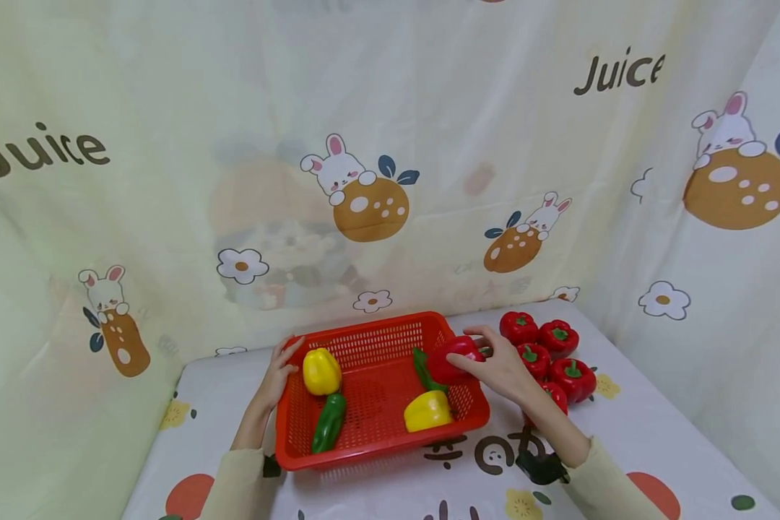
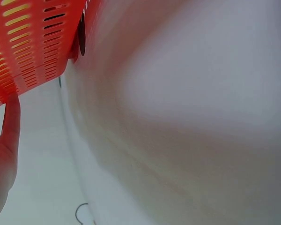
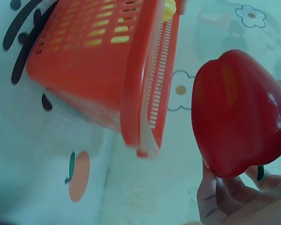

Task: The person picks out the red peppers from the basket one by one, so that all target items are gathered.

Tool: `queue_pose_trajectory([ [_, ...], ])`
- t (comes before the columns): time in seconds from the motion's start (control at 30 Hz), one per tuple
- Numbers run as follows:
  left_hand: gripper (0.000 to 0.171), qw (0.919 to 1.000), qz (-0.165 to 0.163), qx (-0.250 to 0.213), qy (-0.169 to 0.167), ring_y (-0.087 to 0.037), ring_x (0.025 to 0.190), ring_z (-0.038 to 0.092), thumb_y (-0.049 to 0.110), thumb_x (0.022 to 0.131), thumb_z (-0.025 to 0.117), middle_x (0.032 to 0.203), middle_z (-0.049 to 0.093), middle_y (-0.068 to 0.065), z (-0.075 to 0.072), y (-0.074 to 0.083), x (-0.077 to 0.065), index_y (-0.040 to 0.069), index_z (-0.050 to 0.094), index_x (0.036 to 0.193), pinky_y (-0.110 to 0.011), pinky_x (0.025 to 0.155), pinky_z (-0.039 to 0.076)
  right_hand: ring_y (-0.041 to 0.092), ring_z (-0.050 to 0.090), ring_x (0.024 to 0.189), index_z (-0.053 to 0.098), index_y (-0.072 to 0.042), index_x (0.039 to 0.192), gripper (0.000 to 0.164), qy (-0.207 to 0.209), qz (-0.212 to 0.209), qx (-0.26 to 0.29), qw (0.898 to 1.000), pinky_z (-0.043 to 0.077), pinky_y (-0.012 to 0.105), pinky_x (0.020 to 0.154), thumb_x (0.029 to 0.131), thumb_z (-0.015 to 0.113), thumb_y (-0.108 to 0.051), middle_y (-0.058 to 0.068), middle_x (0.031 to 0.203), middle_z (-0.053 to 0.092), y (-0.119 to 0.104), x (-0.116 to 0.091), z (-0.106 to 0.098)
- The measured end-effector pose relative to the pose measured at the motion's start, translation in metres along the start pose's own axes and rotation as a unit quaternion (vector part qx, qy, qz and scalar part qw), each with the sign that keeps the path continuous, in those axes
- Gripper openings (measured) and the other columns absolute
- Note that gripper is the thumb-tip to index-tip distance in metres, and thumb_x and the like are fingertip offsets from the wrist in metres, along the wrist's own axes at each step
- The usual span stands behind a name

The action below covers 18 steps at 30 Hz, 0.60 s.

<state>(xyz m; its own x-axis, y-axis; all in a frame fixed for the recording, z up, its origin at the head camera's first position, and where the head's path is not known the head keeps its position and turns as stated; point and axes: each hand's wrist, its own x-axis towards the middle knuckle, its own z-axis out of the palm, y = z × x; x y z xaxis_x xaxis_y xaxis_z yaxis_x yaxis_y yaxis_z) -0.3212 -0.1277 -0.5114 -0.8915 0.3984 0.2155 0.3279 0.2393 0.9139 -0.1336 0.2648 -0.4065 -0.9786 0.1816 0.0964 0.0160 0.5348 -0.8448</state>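
Observation:
My right hand point(image 1: 502, 367) grips a red bell pepper point(image 1: 452, 359) over the right side of a red plastic basket point(image 1: 383, 453). In the right wrist view the same pepper point(image 3: 239, 112) hangs beyond the basket's rim, fingers around its stem end. My left hand point(image 1: 276, 375) holds the basket's rim at the far left corner, one finger against the slotted outer wall in the left wrist view. Inside lie a yellow bell pepper point(image 1: 321, 372) and a green pepper point(image 1: 328, 424) on the left. On the right are another yellow bell pepper point(image 1: 428, 412) and a green pepper point(image 1: 422, 367), partly hidden.
Several red bell peppers point(image 1: 572, 379) stand in a group right of the basket, some partly behind my right forearm. A printed cloth covers the table point(image 1: 364, 498), and a printed curtain point(image 1: 455, 238) hangs behind it. Dark straps point(image 1: 541, 466) sit around the wrists.

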Motion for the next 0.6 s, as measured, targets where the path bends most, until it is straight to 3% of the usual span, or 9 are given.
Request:
queue_pose_trajectory([
  [0.13, 0.059, 0.9998, -0.009, -0.013, -0.009, -0.044, 0.146, 0.004, -0.008, 0.089, 0.039, 0.159, 0.009, -0.023, -0.001, 0.004, 0.0, -0.005, 0.038, 0.148, -0.064, 0.113, 0.003, 0.036, 0.055, 0.11, 0.048, -0.009, 0.138, 0.074, 0.016, 0.006, -0.022, 1.0, 0.057, 0.039, 0.075, 0.081, 0.077, -0.045, 0.021, 0.127, 0.055, 0.003, -0.005, -0.013],
  [0.37, 0.058, 0.999, -0.027, -0.018, -0.03, -0.048, 0.144, 0.003, -0.011, 0.089, 0.038, 0.158, 0.005, -0.029, -0.004, 0.033, -0.008, -0.011, 0.032, 0.147, -0.065, 0.113, 0.004, 0.04, 0.046, 0.119, 0.044, -0.008, 0.141, 0.079, 0.038, 0.014, -0.067, 0.997, 0.056, 0.045, 0.077, 0.081, 0.074, -0.051, 0.022, 0.131, 0.051, 0.008, -0.018, -0.042],
  [0.47, 0.058, 0.9988, -0.026, -0.026, -0.03, -0.047, 0.145, 0.003, -0.011, 0.09, 0.037, 0.159, 0.004, -0.029, -0.004, 0.032, -0.008, -0.01, 0.032, 0.147, -0.064, 0.113, 0.002, 0.04, 0.047, 0.118, 0.044, -0.007, 0.14, 0.078, 0.043, 0.013, -0.078, 0.996, 0.057, 0.045, 0.075, 0.082, 0.073, -0.05, 0.023, 0.13, 0.051, 0.012, -0.024, -0.054],
  [0.6, 0.058, 0.9993, -0.017, -0.027, -0.022, -0.046, 0.145, 0.004, -0.01, 0.09, 0.037, 0.159, 0.006, -0.026, -0.001, 0.016, -0.004, -0.008, 0.035, 0.148, -0.064, 0.113, 0.001, 0.042, 0.048, 0.116, 0.043, -0.003, 0.14, 0.078, 0.052, 0.005, -0.089, 0.995, 0.057, 0.046, 0.074, 0.083, 0.074, -0.046, 0.025, 0.129, 0.052, 0.019, -0.031, -0.07],
])
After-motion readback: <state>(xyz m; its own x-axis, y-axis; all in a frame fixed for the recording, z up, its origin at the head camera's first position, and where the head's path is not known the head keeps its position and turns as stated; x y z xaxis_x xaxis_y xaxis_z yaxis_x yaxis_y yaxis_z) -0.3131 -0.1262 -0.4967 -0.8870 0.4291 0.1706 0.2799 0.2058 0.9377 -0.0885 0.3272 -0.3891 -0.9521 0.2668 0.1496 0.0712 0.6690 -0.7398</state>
